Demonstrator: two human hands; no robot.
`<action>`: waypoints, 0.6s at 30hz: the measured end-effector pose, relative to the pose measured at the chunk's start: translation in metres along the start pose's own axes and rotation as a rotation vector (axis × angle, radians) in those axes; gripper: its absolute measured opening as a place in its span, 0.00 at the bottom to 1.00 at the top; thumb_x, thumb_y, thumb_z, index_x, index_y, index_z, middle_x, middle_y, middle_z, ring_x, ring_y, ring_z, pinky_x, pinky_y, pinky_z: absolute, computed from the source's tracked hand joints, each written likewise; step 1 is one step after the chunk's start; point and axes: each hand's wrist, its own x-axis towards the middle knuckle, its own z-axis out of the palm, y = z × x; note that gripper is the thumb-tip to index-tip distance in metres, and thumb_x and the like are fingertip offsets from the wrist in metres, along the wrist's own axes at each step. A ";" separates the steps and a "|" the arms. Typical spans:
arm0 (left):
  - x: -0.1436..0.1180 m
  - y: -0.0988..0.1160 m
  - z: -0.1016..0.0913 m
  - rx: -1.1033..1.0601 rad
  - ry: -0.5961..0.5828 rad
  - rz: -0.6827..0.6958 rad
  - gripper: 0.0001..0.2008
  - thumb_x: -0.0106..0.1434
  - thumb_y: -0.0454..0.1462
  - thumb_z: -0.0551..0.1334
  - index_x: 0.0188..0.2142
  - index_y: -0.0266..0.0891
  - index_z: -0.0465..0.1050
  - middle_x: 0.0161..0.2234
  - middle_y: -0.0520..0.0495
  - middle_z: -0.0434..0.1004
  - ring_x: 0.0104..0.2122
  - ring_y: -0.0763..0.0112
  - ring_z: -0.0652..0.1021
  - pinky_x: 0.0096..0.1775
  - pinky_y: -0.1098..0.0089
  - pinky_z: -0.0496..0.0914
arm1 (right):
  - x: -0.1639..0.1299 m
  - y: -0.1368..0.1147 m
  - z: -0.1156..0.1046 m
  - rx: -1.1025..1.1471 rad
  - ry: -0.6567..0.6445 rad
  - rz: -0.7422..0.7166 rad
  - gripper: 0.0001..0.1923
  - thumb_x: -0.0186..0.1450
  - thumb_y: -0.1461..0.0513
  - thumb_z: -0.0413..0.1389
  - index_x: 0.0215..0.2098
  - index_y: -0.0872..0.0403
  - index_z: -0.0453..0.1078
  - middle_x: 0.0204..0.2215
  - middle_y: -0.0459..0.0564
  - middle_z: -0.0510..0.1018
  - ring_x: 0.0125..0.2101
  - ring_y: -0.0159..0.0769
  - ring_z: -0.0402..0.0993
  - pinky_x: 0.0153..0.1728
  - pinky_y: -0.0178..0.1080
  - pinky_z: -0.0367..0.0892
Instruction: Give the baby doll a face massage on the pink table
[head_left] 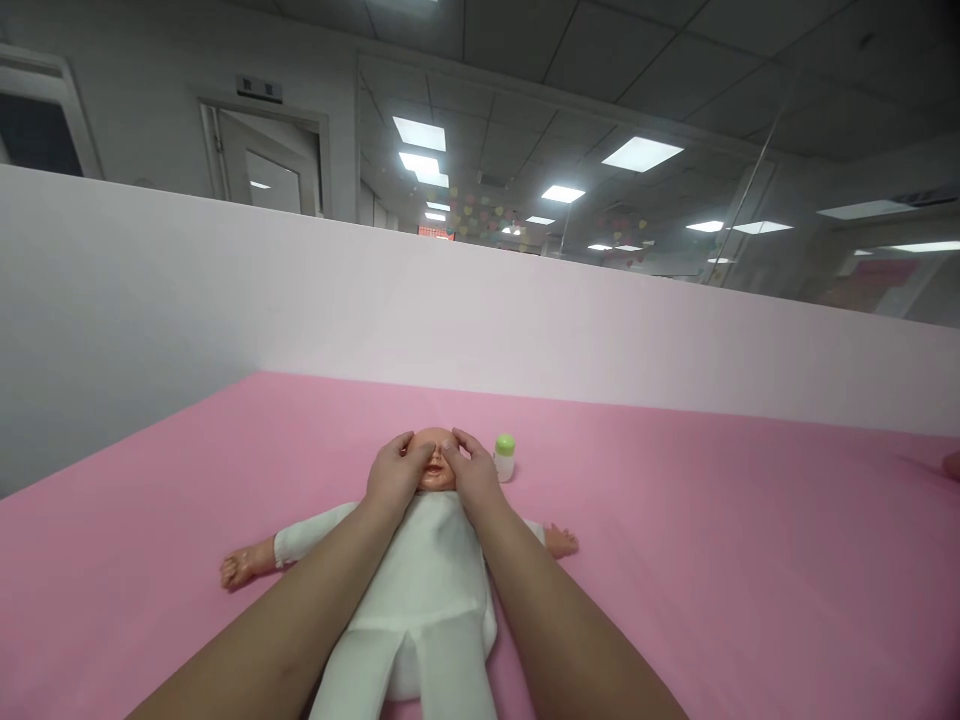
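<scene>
A baby doll (431, 575) in a white bodysuit lies on its back on the pink surface (712, 560), head away from me and arms spread. My left hand (394, 474) rests on the left side of the doll's head, thumb on its face. My right hand (471, 470) rests on the right side of the head, fingers pressed on the cheek. Both hands cup the head between them. A small clear bottle with a green cap (505, 457) stands just right of my right hand.
A pale partition wall (525, 320) borders the pink surface at the back and left. Beyond it are an office ceiling with lights, glass walls and a door. At the far right edge a small part of another person (952, 465) shows.
</scene>
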 end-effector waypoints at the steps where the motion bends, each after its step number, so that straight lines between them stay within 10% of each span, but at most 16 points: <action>1: 0.000 0.000 0.000 0.005 -0.002 -0.008 0.35 0.63 0.50 0.68 0.66 0.37 0.71 0.63 0.36 0.76 0.58 0.52 0.79 0.56 0.63 0.72 | 0.000 0.000 0.000 -0.005 0.004 0.011 0.31 0.62 0.49 0.68 0.61 0.51 0.75 0.62 0.52 0.77 0.62 0.46 0.73 0.64 0.43 0.67; 18: -0.005 0.009 -0.003 0.116 0.012 0.027 0.29 0.67 0.49 0.63 0.63 0.37 0.74 0.61 0.37 0.78 0.60 0.48 0.77 0.57 0.60 0.71 | -0.002 -0.013 0.007 -0.121 0.050 0.076 0.30 0.60 0.51 0.67 0.59 0.50 0.76 0.56 0.51 0.81 0.56 0.47 0.78 0.58 0.43 0.72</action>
